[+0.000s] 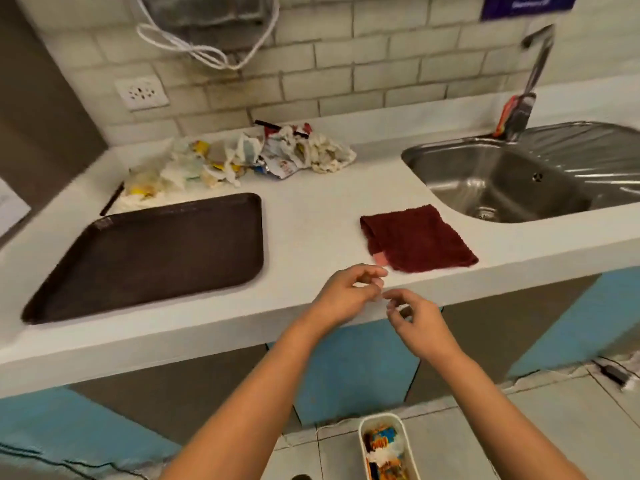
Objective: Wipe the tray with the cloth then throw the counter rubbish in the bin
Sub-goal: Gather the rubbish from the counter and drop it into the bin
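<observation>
Both hands, left & right, loosely curled, holding nothing, at worktop front edge. Cloth folded near front edge; tray at left; rubbish along back edge; bin on floor.

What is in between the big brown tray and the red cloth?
Nothing: the head view shows only bare white counter between the dark brown rectangular plastic tray and the folded dark red towelling cloth.
</observation>
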{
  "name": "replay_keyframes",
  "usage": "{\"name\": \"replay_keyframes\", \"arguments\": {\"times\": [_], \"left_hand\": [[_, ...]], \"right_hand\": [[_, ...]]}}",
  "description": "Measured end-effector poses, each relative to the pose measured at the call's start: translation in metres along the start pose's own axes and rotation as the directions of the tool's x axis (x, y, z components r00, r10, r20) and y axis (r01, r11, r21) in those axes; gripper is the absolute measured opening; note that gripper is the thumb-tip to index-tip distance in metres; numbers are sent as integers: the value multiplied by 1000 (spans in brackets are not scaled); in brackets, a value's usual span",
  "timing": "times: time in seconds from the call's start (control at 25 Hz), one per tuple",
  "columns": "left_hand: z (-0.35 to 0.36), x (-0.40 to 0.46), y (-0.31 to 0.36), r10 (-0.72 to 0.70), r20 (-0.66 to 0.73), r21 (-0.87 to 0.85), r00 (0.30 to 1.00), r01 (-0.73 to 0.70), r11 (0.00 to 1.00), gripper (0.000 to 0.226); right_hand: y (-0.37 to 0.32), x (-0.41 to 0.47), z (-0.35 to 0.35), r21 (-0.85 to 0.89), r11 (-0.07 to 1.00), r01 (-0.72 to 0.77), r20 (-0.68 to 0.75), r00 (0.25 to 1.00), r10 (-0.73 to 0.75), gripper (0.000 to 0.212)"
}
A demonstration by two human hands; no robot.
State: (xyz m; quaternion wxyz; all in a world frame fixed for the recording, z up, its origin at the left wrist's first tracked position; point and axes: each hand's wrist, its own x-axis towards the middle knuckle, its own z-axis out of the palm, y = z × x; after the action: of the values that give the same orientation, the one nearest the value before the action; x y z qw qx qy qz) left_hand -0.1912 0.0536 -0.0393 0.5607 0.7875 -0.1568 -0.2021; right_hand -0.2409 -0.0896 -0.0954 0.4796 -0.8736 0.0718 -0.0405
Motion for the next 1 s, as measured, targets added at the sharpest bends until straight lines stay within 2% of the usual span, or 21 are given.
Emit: {"name": "replay_keyframes", "arguments": {"times": [0.2,0.48,0.76,1.0], "left_hand": [[-61,-5,40,-16,-159,-82,987,3,997,17],[-161,33,27,-68,-345,-55,936,52,997,26],[-273,92,-11,-131,-499,-90,857,99,991,22],[-348,146,-38,-139,-546,0,827,165,986,24]], "right_hand": [[-59,37,-22,49,992,116,-64,992,-112,16],[-93,106,7,36,998,56,28,998,-57,17],[-127,202,48,-169,984,49,89,995,-34,16],[-158,270,86,-326,943,72,128,991,-31,23]]}}
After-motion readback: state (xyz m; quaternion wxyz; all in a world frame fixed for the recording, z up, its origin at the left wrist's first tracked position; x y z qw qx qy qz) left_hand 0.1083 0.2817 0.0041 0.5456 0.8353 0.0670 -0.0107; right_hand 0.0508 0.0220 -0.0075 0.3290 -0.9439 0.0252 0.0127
